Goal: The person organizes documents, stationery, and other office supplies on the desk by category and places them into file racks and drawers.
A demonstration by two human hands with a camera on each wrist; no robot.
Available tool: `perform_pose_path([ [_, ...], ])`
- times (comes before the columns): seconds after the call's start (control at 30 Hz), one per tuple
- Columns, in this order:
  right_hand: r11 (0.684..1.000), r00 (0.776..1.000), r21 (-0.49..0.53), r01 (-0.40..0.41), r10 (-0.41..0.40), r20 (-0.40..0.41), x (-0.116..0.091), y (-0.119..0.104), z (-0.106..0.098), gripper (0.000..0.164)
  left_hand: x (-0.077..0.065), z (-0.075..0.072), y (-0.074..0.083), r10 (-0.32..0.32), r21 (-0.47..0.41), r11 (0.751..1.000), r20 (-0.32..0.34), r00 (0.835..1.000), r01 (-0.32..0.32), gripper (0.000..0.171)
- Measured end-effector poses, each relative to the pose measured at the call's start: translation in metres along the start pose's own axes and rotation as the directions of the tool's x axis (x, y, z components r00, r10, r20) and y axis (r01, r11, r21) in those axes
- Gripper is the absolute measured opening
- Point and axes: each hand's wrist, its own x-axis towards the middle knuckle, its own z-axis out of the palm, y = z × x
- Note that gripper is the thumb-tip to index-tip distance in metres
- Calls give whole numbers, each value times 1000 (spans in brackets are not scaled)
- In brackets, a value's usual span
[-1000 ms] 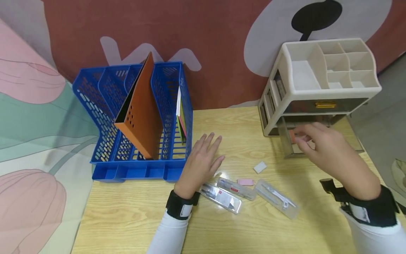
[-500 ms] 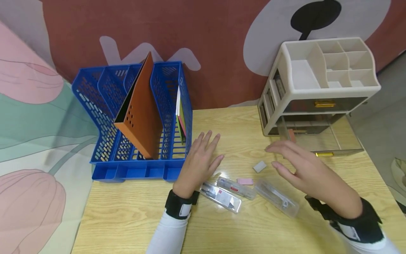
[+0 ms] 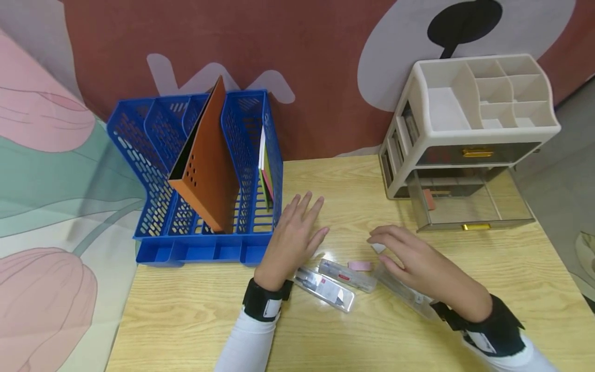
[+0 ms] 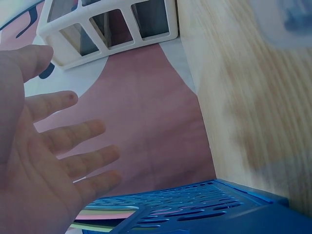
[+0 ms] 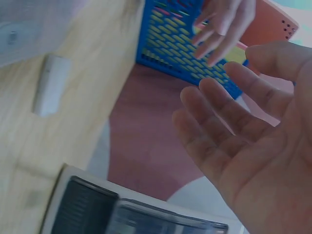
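Note:
My right hand [image 3: 413, 261] hovers with parted, relaxed fingers above a white eraser [image 3: 378, 248]. In the right wrist view the eraser [image 5: 51, 85] lies on the table, apart from the empty palm. Under that hand is a clear pencil case [image 3: 400, 289], partly hidden. My left hand [image 3: 295, 235] is spread beside the blue file rack [image 3: 195, 251] and holds nothing. Near it lie a clear case with a pen-like item [image 3: 325, 290], a second clear case [image 3: 348, 275] and a pink eraser [image 3: 360, 265]. An orange eraser [image 3: 428, 199] sits in the pulled-out drawer [image 3: 469, 209].
A white desktop organizer [image 3: 488, 135] with small top compartments stands at the back right, its lower drawer jutting over the table. The rack bears an orange folder [image 3: 211, 170] and several thin booklets [image 3: 265, 173]. A printed cloth hangs behind the table [image 3: 334, 181].
My right hand has come out of the drawer and moved left and toward me, over the white eraser. The orange eraser stays in the drawer. My left hand has hardly moved.

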Motion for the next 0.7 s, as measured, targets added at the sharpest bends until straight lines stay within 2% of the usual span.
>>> perform_pose_path([
  [0.17,999,1000,-40,2,-1,18,-2,10,11,35,-1,1,-1,-3,-8,1000,-5,1000,3,64],
  [0.27,997,998,-64,-30,34,56,-4,18,18,30,-1,1,-1,-6,-9,1000,-3,1000,6,63],
  [0.33,996,994,-68,-58,64,86,-6,23,23,35,-1,1,-1,-6,-7,1000,-1,1000,6,63],
  [0.43,994,987,-65,-90,98,130,-8,30,30,48,-1,0,-1,-6,-5,1000,2,1000,6,63],
  [0.7,986,951,-13,-167,164,263,-12,41,41,42,-1,-1,-1,-13,-8,1000,5,1000,13,62],
])
